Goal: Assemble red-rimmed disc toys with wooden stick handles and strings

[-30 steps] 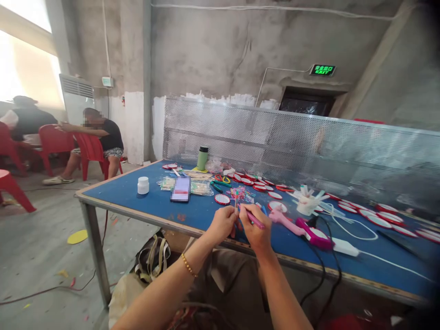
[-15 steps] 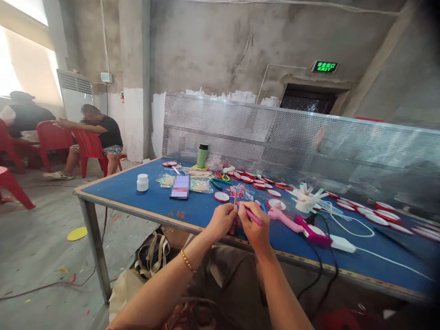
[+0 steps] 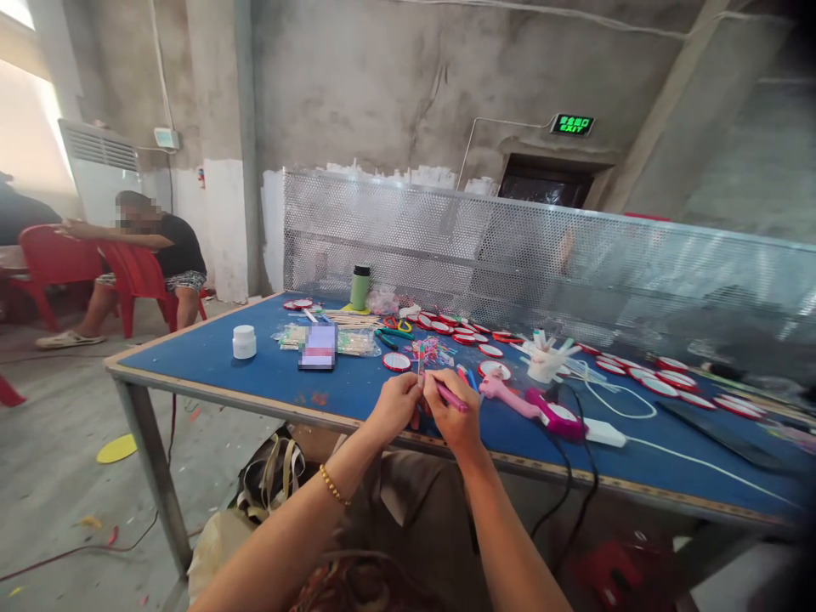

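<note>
Near the table's front edge, my left hand [image 3: 395, 410] is closed in a pinch on a thin upright stick [image 3: 421, 359] with a greenish top. My right hand [image 3: 456, 422] is closed around a purple-pink pen-like tool [image 3: 451, 396], its front end close to the left fingertips. Whether its tip touches the stick cannot be made out. Just beyond both hands lies a pile of small colourful pieces [image 3: 432, 350]. A round white disc with a red rim [image 3: 396, 362] is to the left of the pile.
On the blue table [image 3: 210, 374] are a white jar [image 3: 243, 342], a phone [image 3: 317, 347], pliers [image 3: 393, 338] and a green bottle [image 3: 360, 289]. A pink glue-gun-like tool [image 3: 554, 415] with cords lies right, near a white cup [image 3: 543, 365] of sticks. A perforated metal screen [image 3: 446, 246] stands behind.
The view has swung a little to the right, so the table and surroundings sit further left. Both hands keep their hold on the stick and the pen-like tool, close together.
</note>
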Motion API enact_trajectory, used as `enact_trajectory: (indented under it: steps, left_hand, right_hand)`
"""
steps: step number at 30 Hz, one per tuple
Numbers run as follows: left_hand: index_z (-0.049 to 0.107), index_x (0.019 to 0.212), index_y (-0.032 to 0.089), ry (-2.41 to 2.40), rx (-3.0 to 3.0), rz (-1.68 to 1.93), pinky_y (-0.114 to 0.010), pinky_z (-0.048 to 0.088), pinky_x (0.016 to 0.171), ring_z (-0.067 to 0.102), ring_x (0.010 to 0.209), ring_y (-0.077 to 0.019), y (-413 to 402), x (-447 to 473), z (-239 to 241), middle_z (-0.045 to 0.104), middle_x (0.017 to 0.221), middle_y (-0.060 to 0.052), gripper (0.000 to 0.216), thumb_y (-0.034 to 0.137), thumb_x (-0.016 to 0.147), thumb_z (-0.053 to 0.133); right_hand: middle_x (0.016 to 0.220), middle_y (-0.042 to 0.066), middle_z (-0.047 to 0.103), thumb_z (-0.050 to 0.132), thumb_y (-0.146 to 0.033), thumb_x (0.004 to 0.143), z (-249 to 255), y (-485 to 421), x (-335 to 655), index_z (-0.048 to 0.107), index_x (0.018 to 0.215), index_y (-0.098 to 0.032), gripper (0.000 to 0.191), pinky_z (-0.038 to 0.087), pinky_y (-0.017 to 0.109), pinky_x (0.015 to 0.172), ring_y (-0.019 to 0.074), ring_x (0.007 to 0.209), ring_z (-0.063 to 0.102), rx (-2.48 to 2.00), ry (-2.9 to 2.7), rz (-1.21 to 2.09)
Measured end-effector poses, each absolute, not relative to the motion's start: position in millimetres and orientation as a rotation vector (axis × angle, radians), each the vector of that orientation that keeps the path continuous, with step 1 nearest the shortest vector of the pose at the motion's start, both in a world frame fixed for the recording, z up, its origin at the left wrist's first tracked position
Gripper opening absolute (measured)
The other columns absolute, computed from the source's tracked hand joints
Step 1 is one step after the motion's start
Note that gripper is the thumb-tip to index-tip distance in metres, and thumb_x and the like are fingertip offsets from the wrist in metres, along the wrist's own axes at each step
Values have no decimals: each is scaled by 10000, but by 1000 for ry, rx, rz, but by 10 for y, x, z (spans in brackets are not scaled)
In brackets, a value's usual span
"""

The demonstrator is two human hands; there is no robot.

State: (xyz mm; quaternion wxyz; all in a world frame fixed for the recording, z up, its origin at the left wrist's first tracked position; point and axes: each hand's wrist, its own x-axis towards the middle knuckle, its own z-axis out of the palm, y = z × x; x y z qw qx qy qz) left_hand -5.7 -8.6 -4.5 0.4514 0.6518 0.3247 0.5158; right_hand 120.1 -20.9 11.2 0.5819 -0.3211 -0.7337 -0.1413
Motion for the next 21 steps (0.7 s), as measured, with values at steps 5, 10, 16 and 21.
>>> enact_trajectory:
  steps: [5, 10, 16, 21]
  left_hand:
    - [532, 691, 173, 775, 1615, 1274, -179, 286, 378, 488, 358, -70, -80, -61, -60, 555, 549, 32, 376, 468, 915, 475]
    - [516, 682, 181, 797, 1616, 1271, -183, 283, 369, 502, 357, -82, -108, -67, -27, 526, 520, 43, 339, 430, 909, 475]
    - [508, 670, 187, 812, 1626, 1264, -183, 281, 382, 486, 354, -82, -118, -67, -11, 482, 471, 56, 365, 457, 913, 471]
    - [513, 668, 188, 810, 1622, 1269, -186, 272, 384, 472, 353, -82, -107, -65, -35, 470, 457, 61, 370, 453, 923, 470]
  right_hand:
    - [742, 24, 684, 529, -225, 963, 117, -208, 1206, 651, 843, -200, 172, 518, 261, 655, 146, 669, 651, -735, -1712, -345]
    - [728, 15, 679, 543, -233, 958, 117, -204, 1204, 647, 828, -205, 169, 514, 256, 636, 143, 647, 646, -750, -1721, -343]
    - [720, 13, 679, 534, -236, 961, 102, -196, 1213, 645, 820, -209, 181, 515, 256, 630, 141, 637, 641, -766, -1721, -351]
    - [716, 12, 676, 533, -228, 960, 92, -200, 1217, 646, 819, -206, 182, 508, 255, 631, 137, 635, 634, -764, -1724, -340]
